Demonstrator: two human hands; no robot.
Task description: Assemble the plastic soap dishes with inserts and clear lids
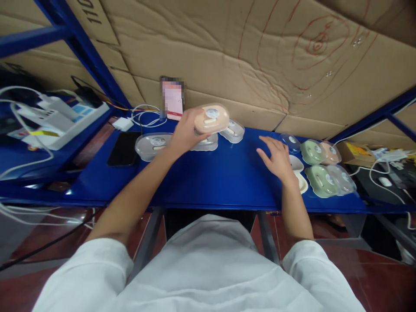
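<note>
My left hand grips a peach plastic case with a clear lid and a round label, raised above the blue table. Beneath and beside it lie a grey case, a partly covered pale case and a clear-lidded white case behind my left forearm. My right hand hovers with fingers spread, nothing in it. Just right of it, partly hidden by the hand and wrist, is a white case. Farther right sit green cases, another peach case and a dark blue case.
A phone with a lit screen leans on the cardboard wall. A black phone lies at the left near a white charger and coiled cable. Blue frame posts flank both sides; a cardboard box is at right.
</note>
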